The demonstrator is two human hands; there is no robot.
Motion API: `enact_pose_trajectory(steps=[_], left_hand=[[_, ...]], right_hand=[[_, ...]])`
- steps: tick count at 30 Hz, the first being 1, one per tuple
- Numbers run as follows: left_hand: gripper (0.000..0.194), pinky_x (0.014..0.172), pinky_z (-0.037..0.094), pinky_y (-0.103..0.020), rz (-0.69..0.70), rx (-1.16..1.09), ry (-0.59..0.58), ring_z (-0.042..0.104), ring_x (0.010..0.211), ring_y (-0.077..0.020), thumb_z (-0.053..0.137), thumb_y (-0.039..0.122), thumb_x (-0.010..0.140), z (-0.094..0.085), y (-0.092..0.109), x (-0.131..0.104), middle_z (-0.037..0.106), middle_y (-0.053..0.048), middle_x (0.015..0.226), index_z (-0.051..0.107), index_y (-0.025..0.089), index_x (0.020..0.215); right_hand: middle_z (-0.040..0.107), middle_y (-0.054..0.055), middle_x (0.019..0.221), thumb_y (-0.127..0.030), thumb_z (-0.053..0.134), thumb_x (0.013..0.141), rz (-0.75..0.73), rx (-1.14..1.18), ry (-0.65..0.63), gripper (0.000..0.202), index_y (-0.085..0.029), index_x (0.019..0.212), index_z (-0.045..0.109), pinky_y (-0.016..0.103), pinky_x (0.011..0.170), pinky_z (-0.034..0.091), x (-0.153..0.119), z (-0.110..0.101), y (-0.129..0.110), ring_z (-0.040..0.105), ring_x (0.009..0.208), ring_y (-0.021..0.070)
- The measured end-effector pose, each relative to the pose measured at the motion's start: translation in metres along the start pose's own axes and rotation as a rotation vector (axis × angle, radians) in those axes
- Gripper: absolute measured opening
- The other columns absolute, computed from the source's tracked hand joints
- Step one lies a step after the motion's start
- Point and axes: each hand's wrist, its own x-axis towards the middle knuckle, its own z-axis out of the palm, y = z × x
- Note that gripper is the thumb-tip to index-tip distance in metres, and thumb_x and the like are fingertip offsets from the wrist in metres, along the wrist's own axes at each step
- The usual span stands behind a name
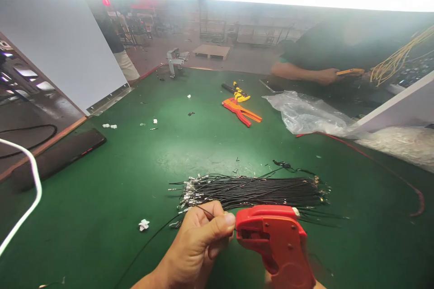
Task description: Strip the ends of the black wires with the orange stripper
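Observation:
My left hand (203, 239) pinches a thin black wire (145, 244) between thumb and forefinger. The wire's long tail trails down to the lower left, while its other end reaches the jaws of a red pistol-grip wire stripper (288, 244). My right hand (268, 277) is closed round the stripper's handle, mostly hidden behind it. Just beyond both hands lies a bundle of black wires (254, 189), with shiny metal terminals (193, 192) at its left end. I cannot tell whether the jaws are clamped on the wire.
Farther back on the green table (111, 180) lie orange-red pliers (241, 112) and yellow-black pliers (237, 92). A clear plastic bag (305, 110) is at right. White connectors (143, 225) and scraps are scattered about. A white cable (35, 180) curves at left. Across the table, a person's hand (327, 76) holds a yellow-orange tool.

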Motion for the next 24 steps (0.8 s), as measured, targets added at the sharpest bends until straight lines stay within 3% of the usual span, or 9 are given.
enact_pose_trajectory(steps=[7,17,24], left_hand=[[0.051,0.052,0.017,-0.021,-0.042,0.024,-0.012,0.022,0.051,-0.0062,0.092,0.040,0.060,0.000,0.003,-0.002,0.037,0.010,0.048,0.046,0.020,0.055],[0.046,0.053,0.018,-0.022,-0.011,0.021,-0.020,0.022,0.050,-0.0066,0.090,0.037,0.064,0.000,0.001,-0.001,0.039,0.010,0.046,0.048,0.020,0.055],[0.049,0.052,0.015,-0.023,-0.016,0.011,-0.013,0.025,0.048,-0.0053,0.092,0.040,0.062,-0.001,-0.003,0.001,0.042,0.009,0.049,0.048,0.019,0.056]], right_hand=[[0.066,0.009,0.125,-0.040,0.063,0.098,-0.030,0.005,0.097,0.037,-0.019,0.129,0.060,0.044,0.084,0.060,0.011,-0.027,0.013,0.069,0.099,0.0242],[0.071,0.006,0.106,-0.038,0.063,0.099,0.033,0.039,0.029,0.027,-0.016,0.115,0.065,0.036,0.072,0.062,0.005,-0.016,0.017,0.070,0.084,0.0187],[0.071,0.006,0.106,-0.038,0.063,0.098,-0.008,0.086,0.123,0.026,-0.017,0.114,0.065,0.038,0.072,0.061,0.002,-0.017,0.022,0.070,0.087,0.0208]])
